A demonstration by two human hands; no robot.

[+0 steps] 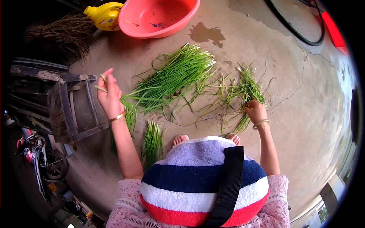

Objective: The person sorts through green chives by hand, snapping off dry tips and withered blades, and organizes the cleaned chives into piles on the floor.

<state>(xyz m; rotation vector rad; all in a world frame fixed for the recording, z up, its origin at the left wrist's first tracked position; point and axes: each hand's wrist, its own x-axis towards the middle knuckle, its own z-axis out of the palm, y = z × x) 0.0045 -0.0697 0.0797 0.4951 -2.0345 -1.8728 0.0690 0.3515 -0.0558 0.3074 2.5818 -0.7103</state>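
Observation:
My left hand [108, 94], with a gold bracelet at the wrist, is raised on the left. Its fingers are closed around a few chives [101, 89], whose pale ends stick out to the left while green leaves trail off to the right. Down at the right, my right hand [256, 112] has its fingers curled together at the edge of a loose heap of chive trimmings [247, 85]; what they pinch is hidden. A large bunch of green chives [171, 78] lies on the floor between my hands. Nearer my feet rests a smaller bundle of chives [153, 142], and more lie under my left forearm.
A pink basin [159, 32] and a yellow jug [104, 16] stand at the far side. Left are a twig broom [62, 34] and a worn wooden stool [78, 110]. A black hose [300, 36] curves at upper right. The concrete floor has a wet patch [207, 34].

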